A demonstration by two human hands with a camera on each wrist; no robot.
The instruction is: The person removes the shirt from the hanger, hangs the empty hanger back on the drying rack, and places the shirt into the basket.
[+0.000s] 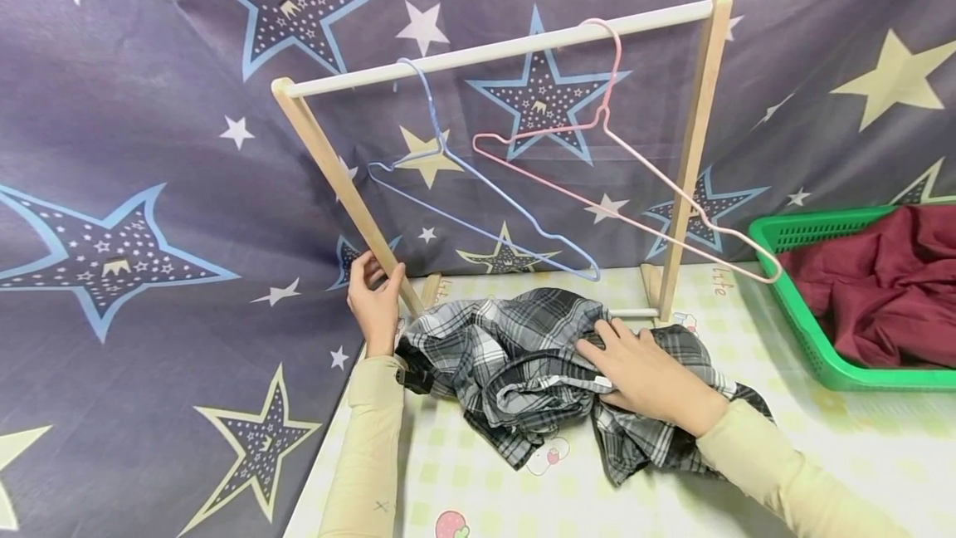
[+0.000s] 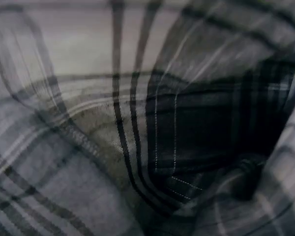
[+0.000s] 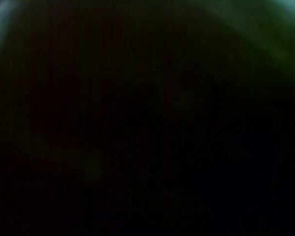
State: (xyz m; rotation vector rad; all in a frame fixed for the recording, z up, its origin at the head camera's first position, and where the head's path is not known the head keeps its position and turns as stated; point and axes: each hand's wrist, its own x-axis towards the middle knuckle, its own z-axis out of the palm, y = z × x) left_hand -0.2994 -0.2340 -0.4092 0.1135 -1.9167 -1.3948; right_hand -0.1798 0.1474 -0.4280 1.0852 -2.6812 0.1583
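Observation:
A small garment rack (image 1: 515, 46) with wooden posts and a white top rail stands at the back of the table. My left hand (image 1: 376, 301) grips its left post low down, thumb and fingers at the wood. In front of the rack lies a crumpled grey and black plaid shirt (image 1: 515, 355). My right hand (image 1: 646, 372) rests on the shirt's right part, fingers spread and pressing the cloth. Plaid fabric (image 2: 88, 93) fills the left wrist view, while the right wrist view is almost wholly dark.
From the rail hang a blue hanger (image 1: 485, 177) and a pink hanger (image 1: 638, 139), both bare. At the right, a green basket (image 1: 802, 330) holds dark red cloth (image 1: 881, 297). A star-patterned curtain (image 1: 187, 148) hangs behind the checked tablecloth (image 1: 597, 513).

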